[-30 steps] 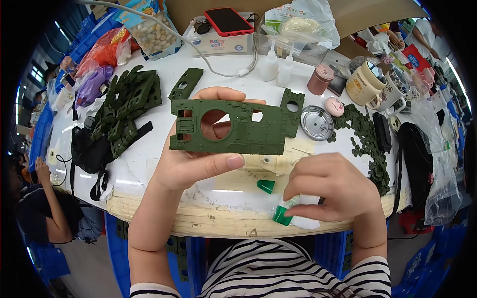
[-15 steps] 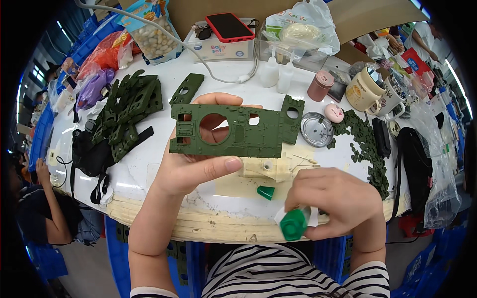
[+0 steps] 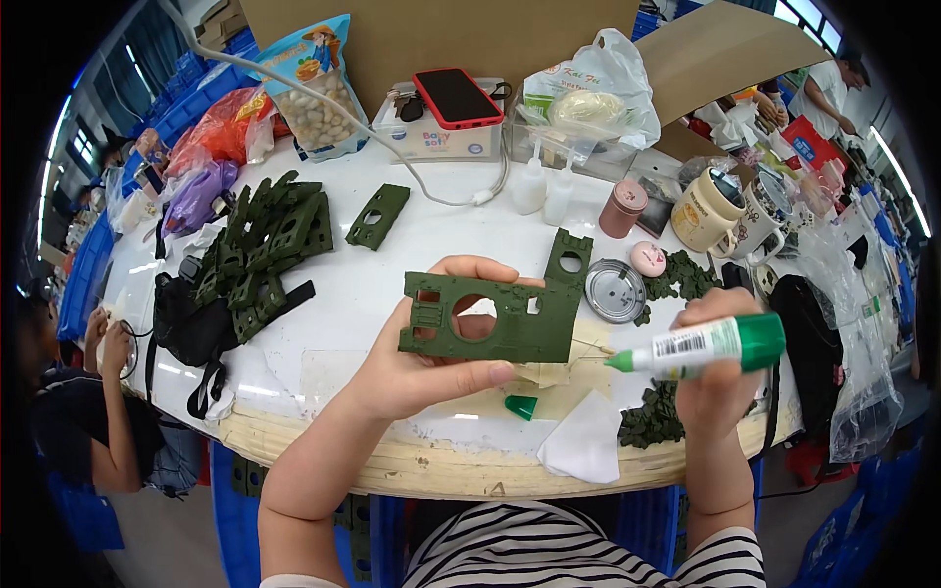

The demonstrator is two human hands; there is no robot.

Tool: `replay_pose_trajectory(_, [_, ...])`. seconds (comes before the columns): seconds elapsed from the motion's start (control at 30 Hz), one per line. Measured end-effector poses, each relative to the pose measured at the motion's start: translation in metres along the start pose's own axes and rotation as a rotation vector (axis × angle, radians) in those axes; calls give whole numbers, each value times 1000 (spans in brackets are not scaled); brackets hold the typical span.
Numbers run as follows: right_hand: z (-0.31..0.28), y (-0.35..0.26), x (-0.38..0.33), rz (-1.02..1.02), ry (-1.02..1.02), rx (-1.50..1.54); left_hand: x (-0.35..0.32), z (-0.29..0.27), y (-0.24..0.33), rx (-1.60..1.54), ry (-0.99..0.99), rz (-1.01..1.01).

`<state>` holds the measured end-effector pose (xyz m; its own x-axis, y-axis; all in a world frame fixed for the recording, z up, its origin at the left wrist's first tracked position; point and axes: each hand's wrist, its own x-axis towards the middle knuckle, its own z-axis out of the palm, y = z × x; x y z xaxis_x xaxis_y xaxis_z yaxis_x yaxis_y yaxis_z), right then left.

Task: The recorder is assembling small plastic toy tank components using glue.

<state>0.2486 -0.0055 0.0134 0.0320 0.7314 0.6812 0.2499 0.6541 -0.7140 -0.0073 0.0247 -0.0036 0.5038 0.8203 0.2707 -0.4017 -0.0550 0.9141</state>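
My left hand (image 3: 407, 382) grips a dark green plastic model hull plate (image 3: 534, 328) by its lower edge and back, face toward me. The plate has a big round opening and smaller square ones. In my right hand (image 3: 718, 397) is a green-and-white glue bottle (image 3: 701, 346), lying nearly level. Its pointed green nozzle faces left, a short way right of the plate and apart from it. A small green cap (image 3: 521, 407) lies on the table below the plate. To its right is a folded white paper (image 3: 583, 439).
Green plates are heaped (image 3: 270, 235) at left, with one single plate (image 3: 378, 217) behind. Small green parts (image 3: 652, 416) lie near my right hand. A round metal lid (image 3: 615, 291), a pink tin (image 3: 623, 209), mugs (image 3: 708, 211) and two white squeeze bottles (image 3: 529, 186) stand farther back.
My right hand has lifted the glue bottle off the paper and turned it, nozzle to the left. My left hand has brought the hull plate right and slightly nearer. The view has shifted slightly.
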Motion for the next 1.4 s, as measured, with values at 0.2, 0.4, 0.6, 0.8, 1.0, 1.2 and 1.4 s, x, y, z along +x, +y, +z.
replay_pose_trajectory(0.2, [14,2,-7,423,-64,526,-4,12,-12,-97,-38,-119])
replay_pose_trajectory(0.4, [17,16,-8,289,-36,587,-5,17,-16,-114,-49,-195])
replay_pose_trajectory(0.6, [23,6,-9,294,-118,471,-8,24,-19,-129,-39,-161])
replay_pose_trajectory(0.8, [23,9,-10,201,-158,561,-10,25,-16,-142,-17,-183])
replay_pose_trajectory(1.0, [22,11,-10,209,-195,500,-10,23,-17,-98,-13,-180])
replay_pose_trajectory(1.2, [22,10,-10,183,-184,470,-11,24,-16,-95,-6,-176])
replay_pose_trajectory(1.4, [21,10,-9,141,-218,440,-10,23,-17,-87,-17,-141])
